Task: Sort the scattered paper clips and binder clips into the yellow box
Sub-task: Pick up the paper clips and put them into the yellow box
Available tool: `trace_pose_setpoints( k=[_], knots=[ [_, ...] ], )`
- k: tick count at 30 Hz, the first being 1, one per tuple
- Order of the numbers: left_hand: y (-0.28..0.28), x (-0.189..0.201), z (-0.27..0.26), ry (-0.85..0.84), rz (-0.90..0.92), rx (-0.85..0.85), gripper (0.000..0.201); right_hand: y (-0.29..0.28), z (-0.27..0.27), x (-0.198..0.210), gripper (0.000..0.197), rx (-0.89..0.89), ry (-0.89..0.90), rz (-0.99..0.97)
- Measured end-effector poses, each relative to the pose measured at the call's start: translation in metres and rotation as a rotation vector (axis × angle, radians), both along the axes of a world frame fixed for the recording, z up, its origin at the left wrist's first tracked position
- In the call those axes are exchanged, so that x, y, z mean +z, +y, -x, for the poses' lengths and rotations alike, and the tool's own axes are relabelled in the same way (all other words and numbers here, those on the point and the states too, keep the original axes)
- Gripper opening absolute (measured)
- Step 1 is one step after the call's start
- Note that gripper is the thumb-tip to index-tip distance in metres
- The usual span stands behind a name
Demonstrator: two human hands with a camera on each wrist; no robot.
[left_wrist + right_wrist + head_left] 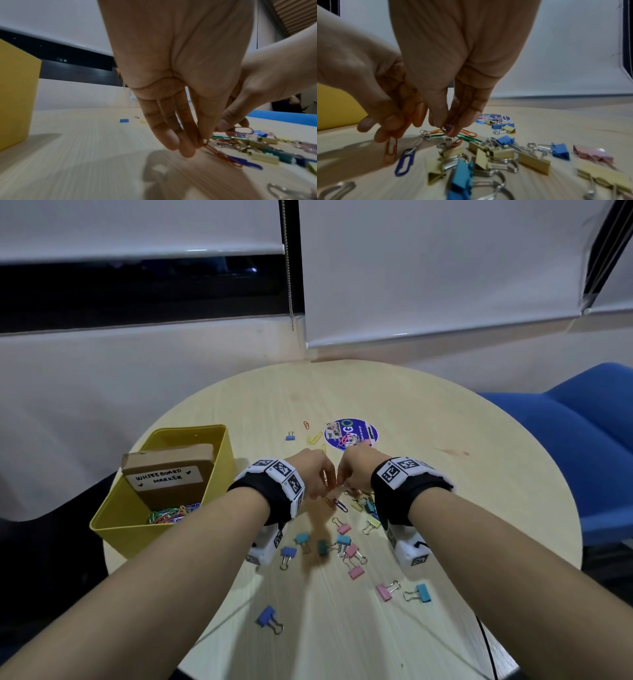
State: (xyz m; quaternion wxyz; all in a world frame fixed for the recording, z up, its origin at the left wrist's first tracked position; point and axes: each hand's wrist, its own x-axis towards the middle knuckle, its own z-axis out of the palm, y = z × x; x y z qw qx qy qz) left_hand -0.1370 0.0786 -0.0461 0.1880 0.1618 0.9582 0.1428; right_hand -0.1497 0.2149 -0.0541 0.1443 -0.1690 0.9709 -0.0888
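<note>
Paper clips (173,514) partly in box (113,520); binder clips (352,553) mostly out. My left hand (313,470) pinches orange clip (221,155), right hand (356,467) pinches another clip (447,127).

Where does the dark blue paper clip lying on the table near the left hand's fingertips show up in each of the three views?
Head: the dark blue paper clip lies just below the two meeting hands, mid-table.
Left wrist: blurred, lower right, beyond the orange paper clip that the left hand pinches.
Right wrist: lower left, right of that hanging orange clip.
Shared landmark: the yellow box, on the left in every view.
</note>
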Motion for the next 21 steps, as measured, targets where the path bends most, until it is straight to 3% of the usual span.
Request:
trace_pose_setpoints(
  k=[7,13,21],
  knots=[
    [0.003,-0.008,-0.004,0.026,0.024,-0.141,0.046,0.003,0.001,-0.003,0.017,-0.024,0.039,-0.013],
    [0.009,-0.017,-0.006,0.098,0.05,-0.139,0.021,0.005,0.0,0.0,0.026,0.005,0.011,0.027],
    [0.002,-0.018,-0.008,0.089,0.102,-0.066,0.023,0.003,-0.007,0.003,0.026,0.011,0.039,0.047]
  ],
)
